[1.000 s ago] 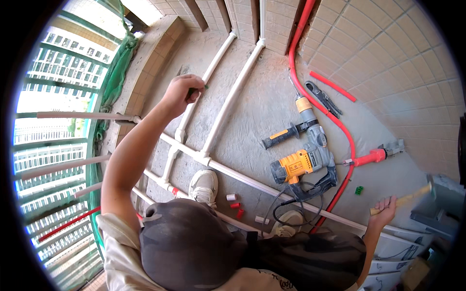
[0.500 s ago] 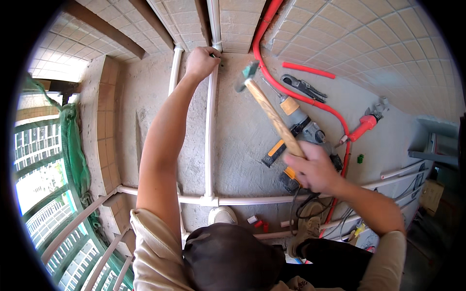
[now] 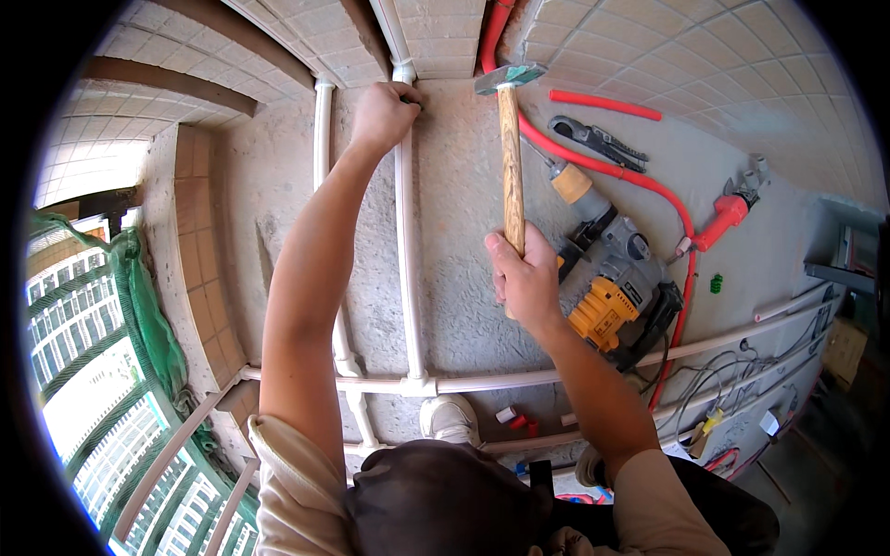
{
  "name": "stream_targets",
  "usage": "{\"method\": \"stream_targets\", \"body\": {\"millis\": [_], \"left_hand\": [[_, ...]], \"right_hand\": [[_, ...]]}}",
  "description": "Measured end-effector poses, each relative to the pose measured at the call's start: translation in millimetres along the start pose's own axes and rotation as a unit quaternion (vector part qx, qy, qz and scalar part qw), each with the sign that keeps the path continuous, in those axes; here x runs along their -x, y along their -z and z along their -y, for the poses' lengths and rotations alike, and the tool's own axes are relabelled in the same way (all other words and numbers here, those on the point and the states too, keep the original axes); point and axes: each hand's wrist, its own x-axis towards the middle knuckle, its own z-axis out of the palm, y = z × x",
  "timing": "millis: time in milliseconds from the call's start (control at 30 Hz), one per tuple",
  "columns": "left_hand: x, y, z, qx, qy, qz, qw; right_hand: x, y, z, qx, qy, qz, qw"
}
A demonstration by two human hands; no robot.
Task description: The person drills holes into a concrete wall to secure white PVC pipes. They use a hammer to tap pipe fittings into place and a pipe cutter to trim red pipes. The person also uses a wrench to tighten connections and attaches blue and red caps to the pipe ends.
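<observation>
My left hand (image 3: 387, 119) is closed beside a long white pipe (image 3: 406, 250), close to the foot of the tiled wall. Its fingertips pinch something small and dark that they mostly hide. My right hand (image 3: 530, 283) grips a hammer (image 3: 511, 153) by the lower part of its wooden handle. The hammer stands nearly upright in the picture. Its worn, greenish metal head (image 3: 510, 78) is to the right of my left hand and apart from it.
A yellow-and-grey rotary hammer drill (image 3: 607, 310) lies right of my right hand. Beyond it are a red conduit (image 3: 640, 181), a black pipe cutter (image 3: 598, 142), a red-handled tool (image 3: 723, 222) and small green pieces (image 3: 716, 284). White pipes (image 3: 501, 380) cross near my shoe (image 3: 450, 419).
My right hand has moved left, swinging the hammer from a leftward tilt to nearly upright, its head now farther up and right. My left hand stays closed by the pipe. The view has shifted slightly.
</observation>
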Motion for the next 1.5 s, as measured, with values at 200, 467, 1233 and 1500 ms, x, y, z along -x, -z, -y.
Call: {"method": "stream_targets", "body": {"millis": [200, 467, 1233, 1500], "left_hand": [[6, -9, -7, -0.069, -0.009, -0.033, 0.997], [37, 15, -17, 0.167, 0.055, -0.118, 0.977], [99, 98, 49, 0.422, 0.214, -0.208, 0.856], [55, 95, 116, 0.167, 0.158, -0.291, 0.929]], "right_hand": [[-7, 4, -5, 0.106, 0.030, 0.014, 0.994], [-23, -11, 0, 0.347, 0.109, 0.014, 0.931], [-30, -42, 6, 0.400, 0.083, -0.016, 0.913], [-10, -22, -3, 0.359, 0.177, -0.042, 0.915]]}}
